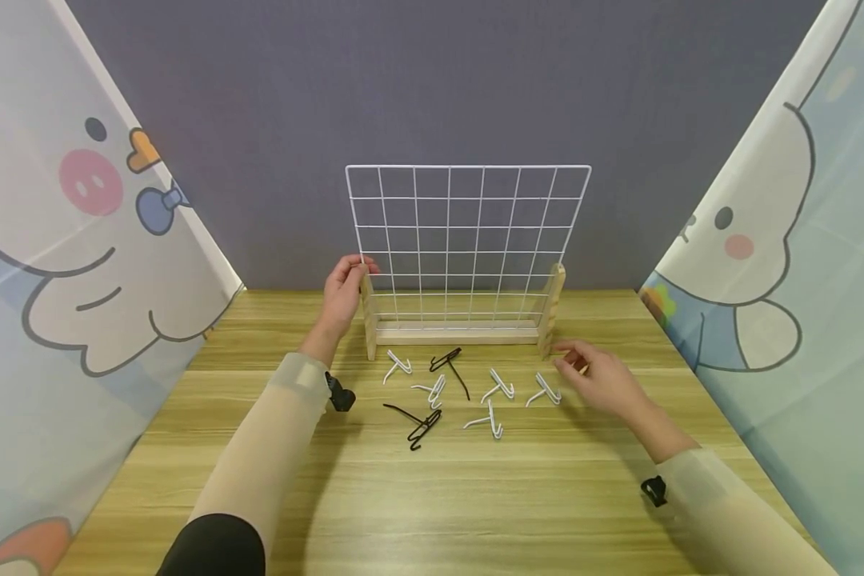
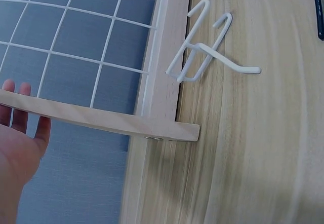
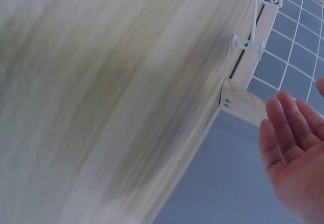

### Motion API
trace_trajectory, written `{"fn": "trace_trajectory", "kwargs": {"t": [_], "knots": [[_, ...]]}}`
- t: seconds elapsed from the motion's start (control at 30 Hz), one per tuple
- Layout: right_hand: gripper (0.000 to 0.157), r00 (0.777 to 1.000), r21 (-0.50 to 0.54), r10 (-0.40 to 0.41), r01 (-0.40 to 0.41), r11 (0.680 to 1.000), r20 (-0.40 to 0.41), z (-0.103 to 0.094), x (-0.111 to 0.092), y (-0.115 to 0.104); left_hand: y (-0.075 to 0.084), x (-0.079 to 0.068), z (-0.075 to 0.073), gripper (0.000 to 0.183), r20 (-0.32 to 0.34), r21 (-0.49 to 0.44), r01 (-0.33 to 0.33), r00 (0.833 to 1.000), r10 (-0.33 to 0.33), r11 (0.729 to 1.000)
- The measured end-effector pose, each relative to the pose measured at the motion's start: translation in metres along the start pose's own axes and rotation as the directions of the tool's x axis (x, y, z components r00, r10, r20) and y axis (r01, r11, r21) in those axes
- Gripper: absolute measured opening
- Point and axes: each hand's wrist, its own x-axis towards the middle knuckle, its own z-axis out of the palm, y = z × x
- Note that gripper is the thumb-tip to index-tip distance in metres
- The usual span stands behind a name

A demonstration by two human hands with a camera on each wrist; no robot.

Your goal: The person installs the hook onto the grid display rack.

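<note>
A white wire grid rack (image 1: pixel 468 228) stands upright in a wooden base with a post at each end. My left hand (image 1: pixel 343 290) holds the rack's left wooden post (image 2: pixel 76 116), the fingers passing behind it. Beside the foot of the right wooden post (image 1: pixel 551 308) is my right hand (image 1: pixel 596 374), its fingers loosely bent and holding nothing. In front of the base lie several white wire hooks, among them one near the left post (image 2: pixel 200 46) and one nearest my right hand (image 1: pixel 543 390). Two black hooks lie among them, one behind (image 1: pixel 448 362) and one in front (image 1: pixel 425 428).
All of this is on a wood-grain table (image 1: pixel 432 504). Behind it rises a grey partition (image 1: pixel 446 88). Cartoon-printed sheets hang at the left (image 1: pixel 115 264) and the right (image 1: pixel 792 280).
</note>
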Motion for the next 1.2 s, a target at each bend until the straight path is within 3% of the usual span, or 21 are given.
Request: {"fn": "trace_trajectory", "kwargs": {"t": [0.3,0.57,0.67,0.87,1.0,1.2], "knots": [[0.035,0.996,0.106,0.071,-0.077,0.991,0.061,-0.001,0.004,0.008,-0.004,0.003,0.000,0.018,0.010,0.024,-0.039,0.999,0.039,0.999],[0.024,0.991,0.222,0.035,-0.062,0.973,0.126,0.000,0.004,0.020,-0.005,0.002,-0.002,0.024,0.041,0.064,-0.039,0.998,0.037,0.997],[0.022,0.981,0.262,0.004,-0.055,0.963,0.194,-0.001,0.002,0.024,-0.005,0.001,-0.003,0.030,0.050,0.073,-0.039,0.998,0.036,0.997],[0.031,0.939,0.312,-0.035,-0.078,0.947,0.341,-0.001,-0.002,0.031,-0.006,0.000,-0.002,0.033,0.053,0.052,-0.051,0.997,0.048,0.997],[0.032,0.925,0.338,-0.036,-0.102,0.936,0.377,0.002,-0.006,0.030,-0.007,-0.001,-0.001,0.032,0.042,0.039,-0.042,0.998,0.040,0.998],[0.030,0.928,0.332,-0.022,-0.112,0.937,0.373,0.005,-0.007,0.031,-0.008,0.000,-0.001,0.030,0.033,0.024,-0.044,0.998,0.044,0.999]]}}
